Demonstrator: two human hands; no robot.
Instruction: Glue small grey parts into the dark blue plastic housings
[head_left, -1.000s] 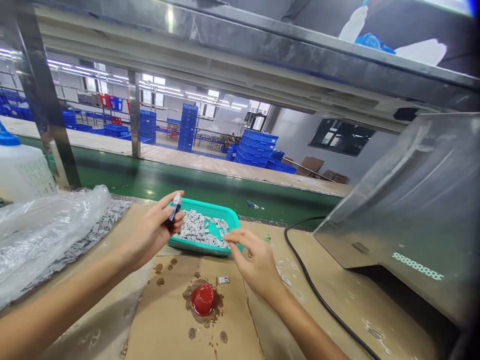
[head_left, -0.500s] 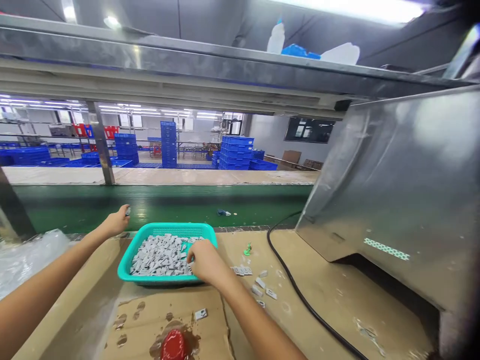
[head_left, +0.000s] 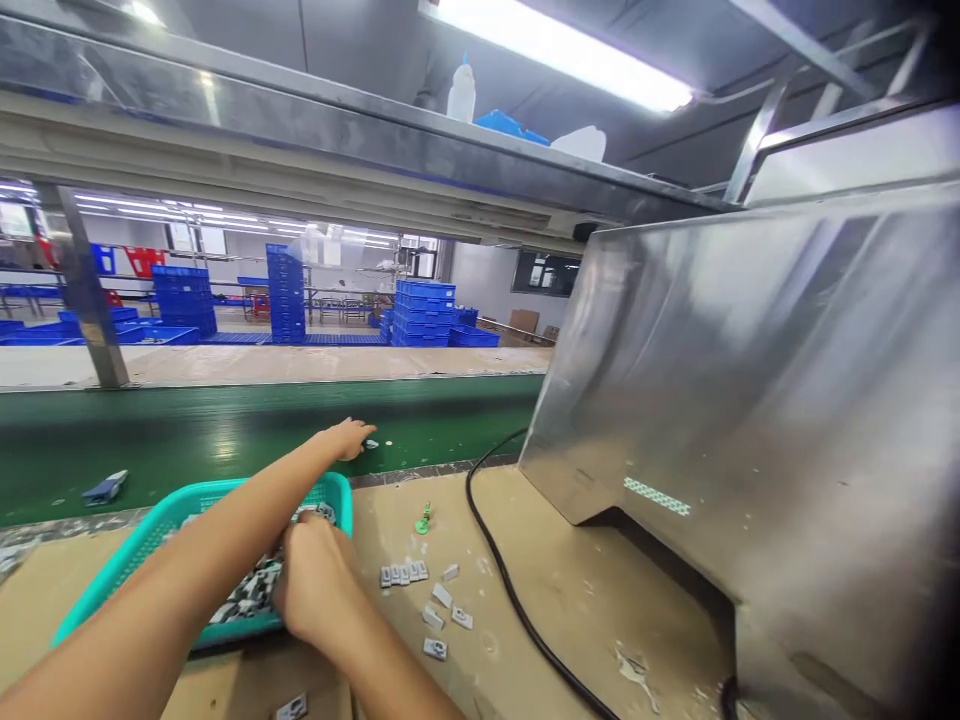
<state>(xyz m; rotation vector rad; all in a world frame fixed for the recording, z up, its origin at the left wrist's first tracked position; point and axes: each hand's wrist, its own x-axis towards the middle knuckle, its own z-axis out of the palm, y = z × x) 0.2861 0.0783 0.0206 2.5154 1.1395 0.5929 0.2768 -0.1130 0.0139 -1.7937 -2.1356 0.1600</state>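
My left hand (head_left: 346, 440) is over the green belt (head_left: 247, 430), palm down with fingers stretched out, beside a small pale piece (head_left: 372, 444). The left forearm crosses above the teal basket (head_left: 169, 500). In that basket lie many small grey pieces (head_left: 251, 590), partly hidden by my arms. My right hand (head_left: 311, 570) is at the basket's right side, its fingers curled down among the pieces; the fingertips and anything between them are hidden. A dark blue and grey item (head_left: 106, 488) lies on the belt at the left.
Grey pieces (head_left: 403, 573) stand in a short row on the table, with several loose ones nearby. A green figure (head_left: 424, 519) and a black cable (head_left: 510, 590) are right of the basket. A large metal housing (head_left: 675, 380) fills the right side; a metal shelf (head_left: 360, 140) runs overhead.
The view has turned right. My left hand has moved right along the belt, and the thing it held no longer shows in it. My right hand stays at the basket.
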